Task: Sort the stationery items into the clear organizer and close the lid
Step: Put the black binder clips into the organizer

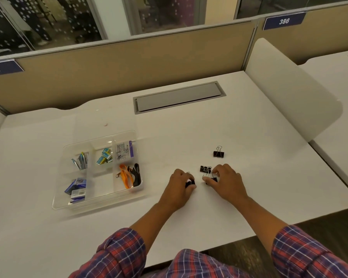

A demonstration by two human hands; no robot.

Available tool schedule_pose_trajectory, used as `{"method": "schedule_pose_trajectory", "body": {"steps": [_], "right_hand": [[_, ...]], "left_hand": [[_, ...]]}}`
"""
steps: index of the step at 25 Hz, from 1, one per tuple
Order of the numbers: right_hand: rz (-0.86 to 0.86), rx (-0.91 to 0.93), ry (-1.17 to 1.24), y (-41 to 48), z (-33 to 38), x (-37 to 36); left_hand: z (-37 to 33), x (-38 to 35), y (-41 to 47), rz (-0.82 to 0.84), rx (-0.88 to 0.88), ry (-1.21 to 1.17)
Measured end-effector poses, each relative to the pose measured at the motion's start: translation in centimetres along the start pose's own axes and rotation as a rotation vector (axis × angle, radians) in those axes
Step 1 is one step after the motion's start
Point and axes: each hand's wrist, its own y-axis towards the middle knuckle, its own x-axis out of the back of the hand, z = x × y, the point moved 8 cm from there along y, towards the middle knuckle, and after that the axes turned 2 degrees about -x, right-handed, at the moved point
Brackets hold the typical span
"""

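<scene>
The clear organizer [68,203] lies open on the white desk at the left, its lid standing up behind it. Its compartments hold silver clips, small teal boxes, a purple-labelled packet, orange and black lanyards, and blue staple boxes. My left hand [180,184] is closed on a black binder clip [189,183] on the desk. My right hand [227,180] pinches another black binder clip [212,179]. Just above the right hand's fingers lies a further binder clip [205,169]. One more binder clip [218,153] sits apart, farther back.
A grey cable hatch [178,97] is set into the desk behind the work area. A beige partition [129,63] closes the back, and a white rounded divider [289,93] stands at the right. The desk's front edge runs close to my body.
</scene>
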Motion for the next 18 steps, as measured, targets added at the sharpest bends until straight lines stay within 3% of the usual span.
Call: {"method": "schedule_pose_trajectory", "body": {"steps": [3, 7, 10, 14, 18], "right_hand": [[0.017, -0.033, 0.054, 0.3, -0.3, -0.2], [0.045, -0.113, 0.161, 0.4, -0.9, 0.1], [0.052, -0.129, 0.156, 0.4, -1.4, 0.3], [0.056, -0.146, 0.288, 0.4, -2.7, 1.1], [0.056, -0.296, 0.681, 0.8, -4.4, 2.5]], "left_hand": [[0.9, 1.5, 0.3, -0.198, 0.154, -0.33], [1.9, 0.3, 0.5, -0.26, 0.421, -1.055], [0.8, -0.2, 0.9, -0.326, 0.489, -1.41], [-0.3, -1.0, 1.6, -0.305, 0.548, -1.508], [-0.1, -1.4, 2.7, -0.276, 0.534, -1.401]]}}
